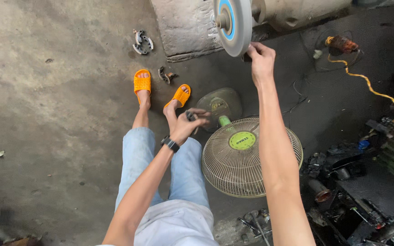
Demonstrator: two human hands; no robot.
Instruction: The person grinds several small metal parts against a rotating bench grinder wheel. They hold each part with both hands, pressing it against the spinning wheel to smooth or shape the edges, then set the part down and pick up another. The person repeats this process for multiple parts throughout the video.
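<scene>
Right hand [261, 59] pinches a small dark part [246, 57] against the grinding wheel [233, 23]: grinding step. Left hand [185, 125] fingers closed on another dark piece [191, 115] above the knees. Next likely needs steady pressure at the wheel's rim.

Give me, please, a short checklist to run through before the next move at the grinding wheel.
1. Right hand at the wheel, holding a small dark part against its rim: ok.
2. Left hand clear of the wheel, gripping another small dark piece over the knees: ok.
3. Wheel spinning or stopped: cannot tell.
4. Guard over the wheel: none visible, not ok.
5. Feet covered: open orange sandals, not ok.
6. Floor around the seat: fan beside the legs, yellow cable and metal parts lying about, not ok.
</scene>
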